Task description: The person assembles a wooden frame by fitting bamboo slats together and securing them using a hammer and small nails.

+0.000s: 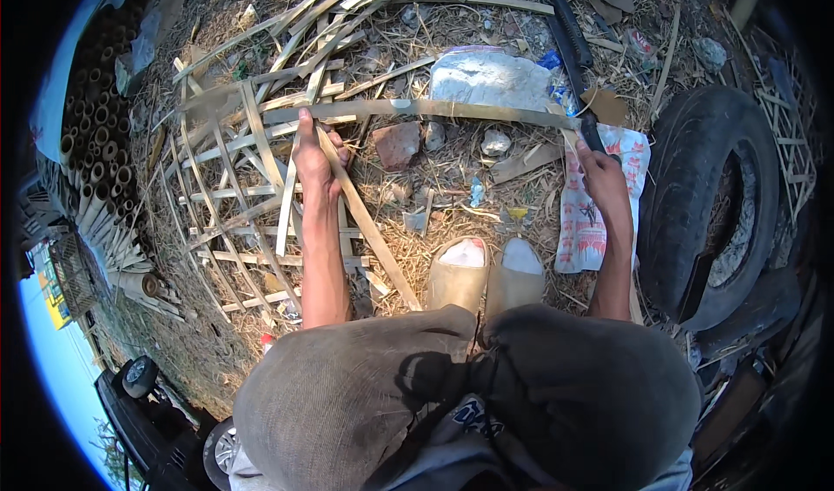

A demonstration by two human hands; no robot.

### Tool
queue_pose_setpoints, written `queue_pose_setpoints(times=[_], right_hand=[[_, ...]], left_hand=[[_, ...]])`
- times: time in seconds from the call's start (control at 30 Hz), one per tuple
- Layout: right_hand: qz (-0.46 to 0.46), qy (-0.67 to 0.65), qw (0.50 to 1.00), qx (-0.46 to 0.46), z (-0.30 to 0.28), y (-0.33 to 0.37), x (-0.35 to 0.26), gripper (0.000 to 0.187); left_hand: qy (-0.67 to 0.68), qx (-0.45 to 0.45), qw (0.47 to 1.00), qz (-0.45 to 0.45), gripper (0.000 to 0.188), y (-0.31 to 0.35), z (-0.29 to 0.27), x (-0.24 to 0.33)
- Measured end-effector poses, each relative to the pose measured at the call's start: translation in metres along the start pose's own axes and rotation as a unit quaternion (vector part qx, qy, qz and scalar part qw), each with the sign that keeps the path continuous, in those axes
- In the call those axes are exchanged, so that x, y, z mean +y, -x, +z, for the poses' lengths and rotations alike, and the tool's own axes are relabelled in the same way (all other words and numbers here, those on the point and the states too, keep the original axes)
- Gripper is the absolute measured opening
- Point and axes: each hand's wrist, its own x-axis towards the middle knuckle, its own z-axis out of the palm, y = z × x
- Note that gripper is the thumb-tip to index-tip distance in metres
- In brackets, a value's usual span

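A long flat bamboo strip [469, 110] spans from my left hand to my right, bowed slightly upward. My left hand [320, 156] is closed, its thumb up against that strip. A second bamboo strip [369, 217] slants down from beside the same hand toward my feet. My right hand [601, 174] is closed round the black handle of a long dark-bladed knife [569, 61], which points away from me. The strip's right end meets the fingers there; whether they pinch it too is unclear. A woven bamboo lattice [230, 191] lies on the ground around my left forearm.
Loose bamboo strips [347, 4] are heaped at the far left. A whitish stone block [486, 78] and a reddish brick piece [397, 146] sit ahead. A printed sack [578, 243] and a tyre [669, 204] are at right. A green-and-black tool [569, 22] lies beyond. Bamboo poles [95, 130] are stacked left.
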Motion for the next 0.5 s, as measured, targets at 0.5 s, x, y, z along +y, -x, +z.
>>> queue_pose_setpoints(times=[0.5], right_hand=[[-0.178, -0.089, 0.967, 0.158, 0.043, 0.026, -0.047, 0.056]], left_hand=[[-0.002, -0.04, 0.999, 0.022, 0.063, -0.007, -0.005, 0.001]])
